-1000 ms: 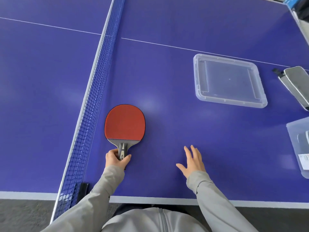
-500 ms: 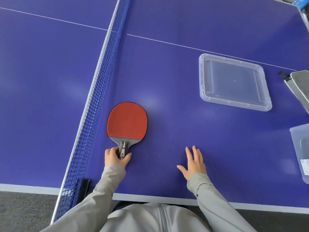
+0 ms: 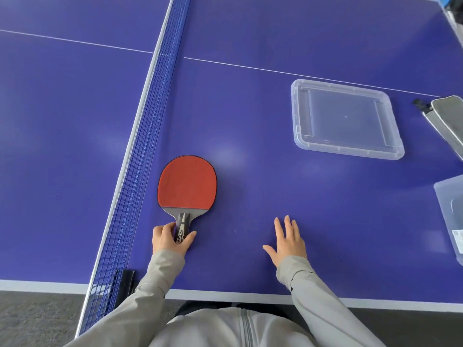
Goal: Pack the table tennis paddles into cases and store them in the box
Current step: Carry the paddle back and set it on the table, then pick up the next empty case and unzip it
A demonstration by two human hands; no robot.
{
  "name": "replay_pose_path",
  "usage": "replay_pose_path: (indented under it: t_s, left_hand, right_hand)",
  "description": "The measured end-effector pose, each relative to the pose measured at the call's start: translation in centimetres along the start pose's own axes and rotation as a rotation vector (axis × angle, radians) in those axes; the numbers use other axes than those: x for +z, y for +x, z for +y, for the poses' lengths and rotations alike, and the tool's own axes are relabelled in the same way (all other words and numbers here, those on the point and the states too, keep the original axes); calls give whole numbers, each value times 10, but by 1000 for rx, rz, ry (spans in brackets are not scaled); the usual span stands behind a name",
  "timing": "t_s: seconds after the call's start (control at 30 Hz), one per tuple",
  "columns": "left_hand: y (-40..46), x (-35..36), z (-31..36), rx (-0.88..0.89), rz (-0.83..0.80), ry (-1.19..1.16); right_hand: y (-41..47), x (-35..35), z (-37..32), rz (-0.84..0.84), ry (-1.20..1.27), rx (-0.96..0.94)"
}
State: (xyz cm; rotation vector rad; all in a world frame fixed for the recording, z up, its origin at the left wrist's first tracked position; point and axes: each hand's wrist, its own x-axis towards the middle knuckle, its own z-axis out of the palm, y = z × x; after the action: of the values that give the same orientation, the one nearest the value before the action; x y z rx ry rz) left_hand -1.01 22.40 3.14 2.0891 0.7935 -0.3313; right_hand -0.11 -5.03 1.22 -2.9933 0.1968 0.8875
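A red-faced paddle [image 3: 187, 182] lies flat on the blue table, just right of the net. My left hand [image 3: 168, 240] grips its dark handle, thumb on one side and fingers on the other. My right hand [image 3: 288, 241] rests flat on the table with fingers spread, holding nothing. A grey paddle case [image 3: 448, 116] lies at the right edge, partly cut off. The clear box [image 3: 451, 216] stands at the right edge below the case, only its left part showing. Its clear lid [image 3: 344, 118] lies flat further back.
The blue net [image 3: 140, 156] runs from the near edge to the far side, left of the paddle. A black net clamp [image 3: 126, 280] sits at the near table edge [image 3: 225, 295]. Grey carpet lies below it.
My left hand stays on the paddle handle and my right hand stays flat. The camera shifted slightly; the paddle and lid keep their places on the table.
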Motion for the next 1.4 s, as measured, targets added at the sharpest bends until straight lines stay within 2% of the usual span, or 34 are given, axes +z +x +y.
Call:
replay_pose_path:
  t_s: [0.17,0.37,0.63,0.8,0.97,1.4]
  left_hand:
    - [-21,-2,5,95,103,336]
    - [-54,11,16,310,189,436]
    - [-98,93,65,532,-32,840]
    - [-140,156,103,672,-135,990]
    - [-185,218,142,788,-211,1027]
    - [-265,330,238,938,-268,892]
  right_hand:
    - [-4,3,8,-3,23,-40]
    - [-18,3,41,31,90,-72]
    - [-53,-1,121,102,235,5]
    - [-81,1,189,156,311,83]
    - [-112,4,264,196,347,178]
    - [-159,-4,407,329,462,357]
